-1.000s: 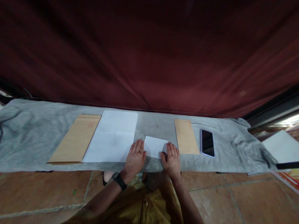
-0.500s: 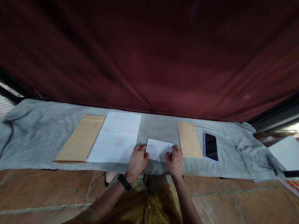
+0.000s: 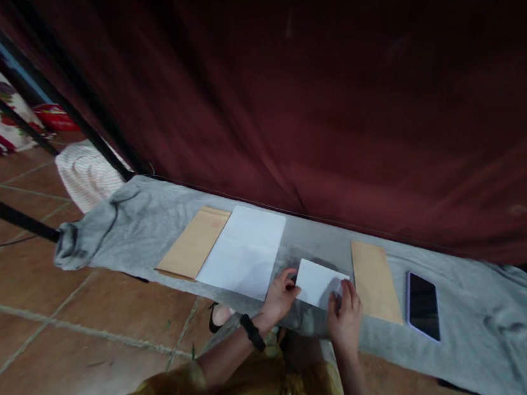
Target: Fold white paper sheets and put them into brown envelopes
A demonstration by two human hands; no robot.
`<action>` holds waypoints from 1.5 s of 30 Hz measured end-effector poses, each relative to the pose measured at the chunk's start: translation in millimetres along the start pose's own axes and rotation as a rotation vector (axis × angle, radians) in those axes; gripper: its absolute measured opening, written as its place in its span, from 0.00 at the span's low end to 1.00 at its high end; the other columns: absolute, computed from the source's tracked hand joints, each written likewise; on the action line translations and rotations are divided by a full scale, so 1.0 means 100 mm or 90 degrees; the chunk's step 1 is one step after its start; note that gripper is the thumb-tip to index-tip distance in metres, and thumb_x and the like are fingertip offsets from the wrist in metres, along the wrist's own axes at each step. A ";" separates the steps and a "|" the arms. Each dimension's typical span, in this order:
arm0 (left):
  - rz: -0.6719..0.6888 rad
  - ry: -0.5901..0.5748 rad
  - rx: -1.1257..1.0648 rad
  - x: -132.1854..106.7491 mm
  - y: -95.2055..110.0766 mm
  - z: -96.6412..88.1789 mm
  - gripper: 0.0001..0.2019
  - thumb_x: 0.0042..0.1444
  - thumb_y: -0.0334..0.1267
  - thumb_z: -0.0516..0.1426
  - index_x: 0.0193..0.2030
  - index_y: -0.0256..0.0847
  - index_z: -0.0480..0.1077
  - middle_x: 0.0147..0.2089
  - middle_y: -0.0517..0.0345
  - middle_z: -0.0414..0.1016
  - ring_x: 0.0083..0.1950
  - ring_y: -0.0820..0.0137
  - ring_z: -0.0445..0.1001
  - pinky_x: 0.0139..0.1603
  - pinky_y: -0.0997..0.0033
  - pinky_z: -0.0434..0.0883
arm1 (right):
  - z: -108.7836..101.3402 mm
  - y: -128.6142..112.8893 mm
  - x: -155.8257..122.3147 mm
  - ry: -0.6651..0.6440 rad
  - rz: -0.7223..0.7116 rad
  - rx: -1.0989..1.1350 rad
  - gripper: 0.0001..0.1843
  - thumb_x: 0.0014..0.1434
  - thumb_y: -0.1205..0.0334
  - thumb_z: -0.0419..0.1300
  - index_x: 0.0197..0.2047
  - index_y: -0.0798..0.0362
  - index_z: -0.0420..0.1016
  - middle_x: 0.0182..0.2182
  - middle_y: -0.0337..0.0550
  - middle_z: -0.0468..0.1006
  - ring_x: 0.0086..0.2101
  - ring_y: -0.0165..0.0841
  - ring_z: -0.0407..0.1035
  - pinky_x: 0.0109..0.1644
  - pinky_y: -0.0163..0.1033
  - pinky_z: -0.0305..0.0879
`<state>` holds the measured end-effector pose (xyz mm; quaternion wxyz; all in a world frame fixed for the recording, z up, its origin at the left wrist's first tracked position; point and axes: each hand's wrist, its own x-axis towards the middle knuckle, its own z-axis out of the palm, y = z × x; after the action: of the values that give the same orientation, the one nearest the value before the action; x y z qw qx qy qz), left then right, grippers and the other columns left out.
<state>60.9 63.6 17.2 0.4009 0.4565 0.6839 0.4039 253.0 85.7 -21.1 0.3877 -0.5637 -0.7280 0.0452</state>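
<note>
A small folded white paper (image 3: 318, 282) is lifted slightly off the grey cloth (image 3: 144, 228). My left hand (image 3: 280, 297), with a black wristband, pinches its left edge. My right hand (image 3: 347, 315) grips its right lower corner. To the left of it lie a larger white sheet (image 3: 245, 251) and a brown envelope (image 3: 195, 242). Just right of the paper lies a second, narrower brown envelope (image 3: 375, 280).
A black phone (image 3: 424, 297) lies on the cloth at the right. A dark red curtain (image 3: 304, 100) hangs behind the cloth. Brown floor tiles (image 3: 60, 326) spread in front. A striped cloth (image 3: 86, 172) and black bars sit at the left.
My hands went from lying flat beside the small paper to closing on its edges and raising it. The camera has swung to the left.
</note>
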 end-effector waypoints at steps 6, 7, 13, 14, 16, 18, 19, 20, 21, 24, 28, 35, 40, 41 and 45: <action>-0.015 0.010 -0.048 0.04 -0.07 0.04 0.22 0.54 0.26 0.57 0.56 0.39 0.69 0.30 0.63 0.73 0.26 0.73 0.72 0.28 0.74 0.70 | 0.01 0.00 -0.07 -0.025 -0.089 -0.031 0.25 0.71 0.55 0.47 0.68 0.53 0.60 0.65 0.58 0.64 0.64 0.49 0.59 0.62 0.60 0.63; -0.010 0.009 -0.042 0.03 -0.07 0.03 0.21 0.53 0.25 0.57 0.55 0.39 0.70 0.30 0.63 0.73 0.27 0.72 0.72 0.29 0.73 0.71 | 0.04 0.01 -0.10 -0.035 -0.097 -0.034 0.25 0.71 0.55 0.46 0.67 0.53 0.61 0.65 0.58 0.65 0.63 0.49 0.60 0.61 0.60 0.63; 0.067 0.024 0.046 -0.15 -0.06 -0.26 0.16 0.53 0.28 0.60 0.49 0.43 0.76 0.42 0.54 0.77 0.43 0.64 0.76 0.51 0.61 0.74 | 0.13 0.08 -0.22 -0.080 -0.122 -0.059 0.25 0.72 0.54 0.44 0.67 0.53 0.62 0.62 0.57 0.70 0.62 0.48 0.63 0.65 0.61 0.57; 0.110 0.038 0.100 -0.17 -0.06 -0.38 0.16 0.55 0.29 0.59 0.50 0.43 0.75 0.47 0.52 0.77 0.48 0.63 0.76 0.54 0.60 0.73 | 0.14 0.08 -0.22 -0.076 -0.120 -0.060 0.25 0.71 0.54 0.44 0.67 0.54 0.62 0.62 0.57 0.70 0.62 0.48 0.63 0.65 0.61 0.57; 0.186 0.124 0.221 -0.16 -0.09 -0.70 0.18 0.59 0.30 0.57 0.56 0.42 0.72 0.54 0.48 0.75 0.57 0.60 0.72 0.62 0.57 0.69 | 0.15 0.08 -0.23 -0.068 -0.117 -0.062 0.26 0.71 0.54 0.43 0.67 0.54 0.63 0.62 0.56 0.70 0.62 0.48 0.63 0.66 0.61 0.55; 0.205 0.235 0.339 -0.11 -0.17 -1.15 0.21 0.61 0.34 0.56 0.61 0.41 0.68 0.61 0.44 0.71 0.63 0.57 0.68 0.65 0.53 0.67 | 0.16 0.08 -0.24 -0.060 -0.117 -0.068 0.27 0.71 0.53 0.43 0.67 0.54 0.63 0.63 0.56 0.70 0.62 0.48 0.63 0.66 0.61 0.54; 0.186 0.299 0.396 -0.07 -0.23 -1.40 0.22 0.62 0.37 0.56 0.64 0.41 0.66 0.64 0.42 0.69 0.65 0.55 0.66 0.65 0.51 0.66 | 0.17 0.08 -0.25 -0.059 -0.120 -0.072 0.27 0.71 0.53 0.43 0.67 0.54 0.63 0.63 0.56 0.70 0.62 0.47 0.63 0.66 0.60 0.53; 0.153 0.355 0.449 -0.04 -0.30 -1.66 0.25 0.63 0.40 0.56 0.66 0.40 0.63 0.66 0.39 0.66 0.67 0.52 0.64 0.66 0.48 0.64 | 0.17 0.09 -0.25 -0.057 -0.122 -0.077 0.27 0.71 0.53 0.42 0.67 0.55 0.63 0.62 0.56 0.70 0.62 0.47 0.63 0.66 0.60 0.53; 0.104 0.399 0.494 -0.01 -0.39 -1.92 0.29 0.62 0.43 0.58 0.68 0.36 0.60 0.68 0.36 0.63 0.69 0.48 0.61 0.67 0.45 0.63 | 0.18 0.09 -0.26 -0.056 -0.124 -0.083 0.27 0.71 0.53 0.42 0.67 0.55 0.63 0.62 0.56 0.70 0.61 0.47 0.63 0.66 0.59 0.53; -0.091 0.464 0.570 -0.01 -0.67 -2.55 0.40 0.57 0.53 0.61 0.68 0.28 0.57 0.68 0.26 0.61 0.70 0.40 0.58 0.64 0.43 0.63 | 0.19 0.11 -0.26 -0.055 -0.135 -0.097 0.27 0.72 0.53 0.42 0.67 0.57 0.63 0.62 0.57 0.70 0.61 0.46 0.64 0.66 0.58 0.53; -0.131 0.359 0.569 -0.10 -0.94 -2.89 0.32 0.56 0.53 0.62 0.62 0.37 0.65 0.64 0.38 0.69 0.63 0.49 0.68 0.59 0.54 0.67 | 0.18 0.10 -0.25 -0.048 -0.138 -0.099 0.27 0.71 0.53 0.42 0.66 0.56 0.63 0.61 0.56 0.71 0.60 0.47 0.64 0.66 0.57 0.53; -0.133 0.355 0.598 -0.12 -0.95 -2.85 0.30 0.56 0.53 0.61 0.60 0.36 0.66 0.57 0.39 0.71 0.58 0.50 0.70 0.54 0.57 0.67 | 0.17 0.09 -0.24 -0.056 -0.139 -0.101 0.27 0.72 0.53 0.41 0.66 0.55 0.63 0.61 0.56 0.71 0.60 0.46 0.65 0.66 0.56 0.53; -0.168 0.338 0.610 -0.06 -0.91 -2.97 0.33 0.53 0.56 0.63 0.59 0.36 0.68 0.56 0.38 0.72 0.57 0.47 0.71 0.52 0.57 0.67 | 0.18 0.09 -0.26 -0.056 -0.138 -0.109 0.27 0.72 0.53 0.42 0.67 0.56 0.62 0.61 0.57 0.71 0.60 0.45 0.64 0.66 0.56 0.53; -0.179 0.336 0.609 -0.05 -0.91 -3.00 0.34 0.52 0.57 0.63 0.59 0.35 0.68 0.55 0.37 0.72 0.56 0.47 0.71 0.52 0.57 0.67 | 0.18 0.09 -0.26 -0.055 -0.137 -0.111 0.27 0.72 0.53 0.42 0.67 0.57 0.62 0.61 0.57 0.71 0.60 0.46 0.64 0.67 0.56 0.53; -0.202 0.334 0.617 -0.01 -0.90 -3.04 0.38 0.50 0.58 0.64 0.60 0.32 0.67 0.54 0.36 0.72 0.55 0.47 0.72 0.51 0.59 0.67 | 0.19 0.10 -0.26 -0.054 -0.135 -0.120 0.27 0.71 0.53 0.42 0.67 0.57 0.62 0.61 0.57 0.71 0.60 0.46 0.64 0.67 0.56 0.53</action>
<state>-245.1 -17.2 41.4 0.0181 0.3642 0.9278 0.0790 250.4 74.1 -52.8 0.3045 -0.5150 -0.8003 -0.0411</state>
